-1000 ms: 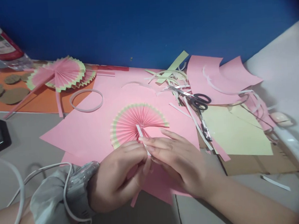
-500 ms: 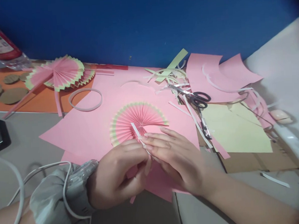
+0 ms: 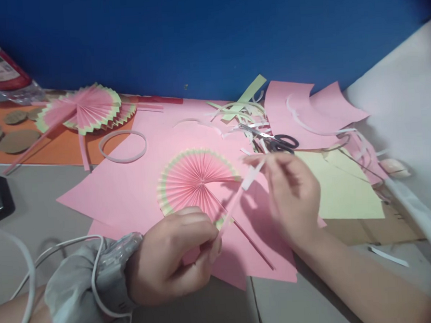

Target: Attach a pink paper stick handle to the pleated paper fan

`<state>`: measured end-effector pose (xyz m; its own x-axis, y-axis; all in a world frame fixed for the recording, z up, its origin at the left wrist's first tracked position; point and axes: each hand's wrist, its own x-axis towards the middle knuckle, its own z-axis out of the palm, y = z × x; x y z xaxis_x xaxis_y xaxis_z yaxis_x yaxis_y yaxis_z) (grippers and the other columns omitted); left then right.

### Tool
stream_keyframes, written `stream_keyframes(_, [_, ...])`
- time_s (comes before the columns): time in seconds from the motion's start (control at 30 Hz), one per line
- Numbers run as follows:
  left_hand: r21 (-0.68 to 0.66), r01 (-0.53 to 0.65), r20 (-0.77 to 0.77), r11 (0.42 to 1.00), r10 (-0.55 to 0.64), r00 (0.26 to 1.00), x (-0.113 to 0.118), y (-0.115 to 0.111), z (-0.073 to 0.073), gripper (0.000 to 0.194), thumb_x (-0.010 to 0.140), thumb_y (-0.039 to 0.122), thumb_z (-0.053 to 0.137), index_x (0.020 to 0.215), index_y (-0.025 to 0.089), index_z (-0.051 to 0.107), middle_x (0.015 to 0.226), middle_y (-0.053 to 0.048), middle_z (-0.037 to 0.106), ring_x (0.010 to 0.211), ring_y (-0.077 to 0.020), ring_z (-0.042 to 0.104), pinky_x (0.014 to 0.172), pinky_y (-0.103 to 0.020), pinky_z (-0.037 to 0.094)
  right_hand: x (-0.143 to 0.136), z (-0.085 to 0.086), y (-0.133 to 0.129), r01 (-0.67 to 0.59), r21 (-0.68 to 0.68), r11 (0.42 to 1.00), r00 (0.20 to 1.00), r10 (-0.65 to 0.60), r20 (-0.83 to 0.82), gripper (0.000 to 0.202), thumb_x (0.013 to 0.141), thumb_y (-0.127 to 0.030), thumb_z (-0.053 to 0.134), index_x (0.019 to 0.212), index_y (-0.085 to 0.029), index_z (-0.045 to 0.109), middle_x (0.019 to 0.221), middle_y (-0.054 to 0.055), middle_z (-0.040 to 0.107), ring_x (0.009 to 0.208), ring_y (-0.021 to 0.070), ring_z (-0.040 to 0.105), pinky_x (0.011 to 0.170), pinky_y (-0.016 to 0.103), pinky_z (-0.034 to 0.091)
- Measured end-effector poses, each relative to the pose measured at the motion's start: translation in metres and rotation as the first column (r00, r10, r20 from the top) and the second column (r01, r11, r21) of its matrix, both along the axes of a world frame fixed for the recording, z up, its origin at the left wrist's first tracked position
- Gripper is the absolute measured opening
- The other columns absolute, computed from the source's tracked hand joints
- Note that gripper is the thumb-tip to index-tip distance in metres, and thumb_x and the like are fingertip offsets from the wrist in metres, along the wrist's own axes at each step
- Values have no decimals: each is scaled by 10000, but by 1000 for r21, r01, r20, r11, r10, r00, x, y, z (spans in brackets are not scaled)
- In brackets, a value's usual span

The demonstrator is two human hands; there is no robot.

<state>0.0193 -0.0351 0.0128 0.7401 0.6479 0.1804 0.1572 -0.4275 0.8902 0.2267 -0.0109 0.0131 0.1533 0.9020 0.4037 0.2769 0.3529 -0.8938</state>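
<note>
We pinch a pink strip (image 3: 233, 209) in our left hand (image 3: 179, 255), a white strip (image 3: 251, 176) in our right hand (image 3: 295, 196); pleated fan (image 3: 185, 177) just beyond the left.

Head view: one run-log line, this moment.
left hand: holds narrow pink paper strip | right hand: pinches thin white strip | strips: meet between hands | pleated pink-and-green paper fan: spread on pink paper sheet

A deep blue wall (image 3: 180, 38) stands behind, meeting a white one (image 3: 411, 103) on my right. Dull light falls across the grey worktop (image 3: 51, 194).
</note>
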Motion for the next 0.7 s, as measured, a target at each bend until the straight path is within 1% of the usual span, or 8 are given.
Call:
stream_keyframes(0.07, [15,-22,61,1000,21,998,0,0,1,133,771,36,450,741,151,510,668,-4,504,652,-112,446,630,-235,363,8,-5,15,166,-67,984,916,-179,-359,121,889,-241,508,813,-218,599,831,-16,671,797,113,642,789,285,502])
stream_keyframes(0.13, [11,-61,143,998,59,988,-1,0,2,145,821,65,429,794,143,549,687,-14,538,670,-111,476,647,-228,382,18,-11,27,210,-157,965,817,-261,-514,122,873,-305,535,795,-219,571,836,-30,657,699,89,621,725,268,505])
stream_keyframes(0.2, [-23,-111,192,994,113,975,-2,-1,1,181,879,98,395,831,144,563,708,-22,561,706,-114,513,680,-228,403,26,-18,33,210,-186,960,821,-277,-499,110,870,-317,534,920,-228,577,965,-7,655,680,84,610,695,270,504])
stream_keyframes(0.33, [-156,-133,224,979,166,960,-3,-2,-5,217,958,177,320,932,155,534,670,-8,572,680,-119,542,702,-250,435,31,-28,34,191,-131,973,907,-226,-356,407,845,-288,577,1238,-286,471,1226,54,556,704,110,598,587,273,488])
stream_keyframes(0.47, [-279,-126,206,952,187,960,-3,-4,-10,244,988,242,280,1003,155,507,616,17,587,610,-101,537,698,-245,443,25,-29,31,104,-65,992,974,-115,-197,140,902,-350,490,992,-280,571,790,13,576,477,103,427,439,274,401])
stream_keyframes(0.6, [-286,-132,179,949,188,966,-3,-4,-10,266,989,265,279,960,147,516,606,7,616,585,-98,546,677,-232,451,12,-17,15,-112,-172,979,968,68,-242,249,918,-439,436,790,-254,544,547,-33,415,434,107,365,396,249,347])
stream_keyframes(0.63, [-275,-116,185,954,171,968,-3,-4,-9,269,987,262,283,959,144,523,606,5,625,581,-96,556,671,-225,455,7,-12,9,-242,-219,945,947,181,-267,245,905,-462,454,858,-248,564,587,-30,442,455,102,389,406,240,360])
stream_keyframes(0.7, [-267,-58,203,962,115,972,-3,-3,-7,276,985,247,288,966,139,541,603,1,635,567,-90,575,644,-205,462,-1,-3,-3,-535,-319,782,835,430,-345,339,837,-471,575,1093,-251,549,686,-37,471,517,89,446,464,228,417])
